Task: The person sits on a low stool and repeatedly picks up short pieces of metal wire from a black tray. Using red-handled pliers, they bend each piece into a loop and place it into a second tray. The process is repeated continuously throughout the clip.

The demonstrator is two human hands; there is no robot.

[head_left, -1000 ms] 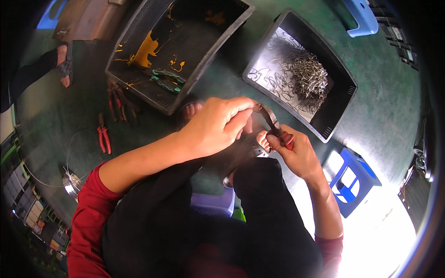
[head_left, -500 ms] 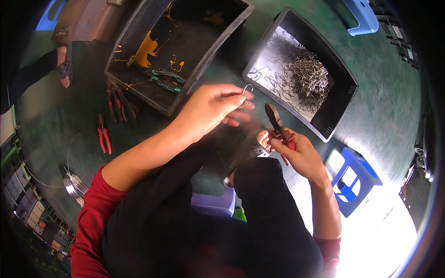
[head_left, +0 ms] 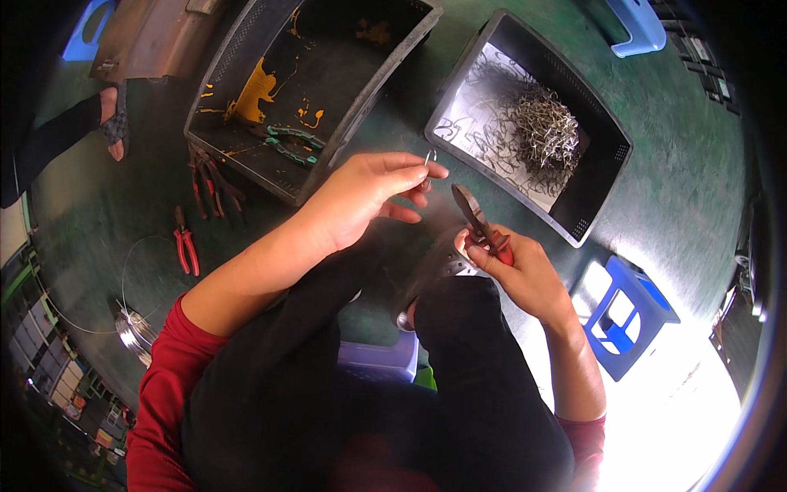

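Note:
My left hand (head_left: pixel 366 197) pinches a small bent wire piece (head_left: pixel 429 156) between thumb and fingertips, held up above my knees. My right hand (head_left: pixel 515 264) grips red-handled pliers (head_left: pixel 479 221) with the dark jaws pointing up toward the wire piece, a short gap between them. Just beyond both hands sits a dark bin (head_left: pixel 602 190) holding a tangled heap of metal wire pieces (head_left: pixel 546 129).
A second dark bin (head_left: pixel 246 156) with yellow stains holds green-handled pliers (head_left: pixel 288 146). Red-handled pliers (head_left: pixel 185 248) and other tools (head_left: pixel 210 179) lie on the green floor at left, near a wire coil (head_left: pixel 133 328). A blue stool (head_left: pixel 625 313) stands right. Another person's foot (head_left: pixel 113 123) is upper left.
My left hand has lifted away from the pliers with the wire piece and moved up and left. The right hand with the pliers has stayed almost still.

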